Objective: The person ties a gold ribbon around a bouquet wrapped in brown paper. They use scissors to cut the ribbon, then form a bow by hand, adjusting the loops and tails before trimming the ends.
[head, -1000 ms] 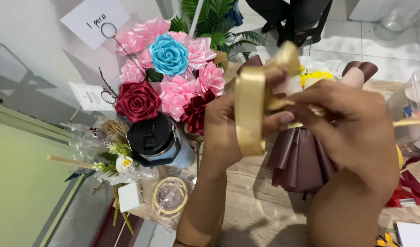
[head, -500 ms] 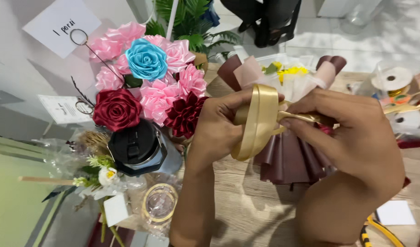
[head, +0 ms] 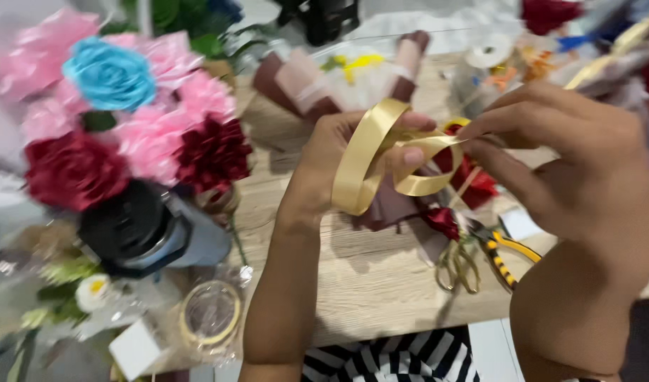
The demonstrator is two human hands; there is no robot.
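Bright, even light; heavy motion blur, strongest toward the edges.

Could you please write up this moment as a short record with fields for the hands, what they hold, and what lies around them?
Left hand: left hand holds loops of gold ribbon over the wooden table.
Right hand: right hand pinches the ribbon's other end between fingertips.
Below the hands: dark brown wrapped bouquet, partly hidden.
Tools: gold scissors and yellow-handled pliers on the table.
Left side: paper flower arrangement in pink, blue and red; black lid; tape roll.
Sharpness: picture is motion-blurred.
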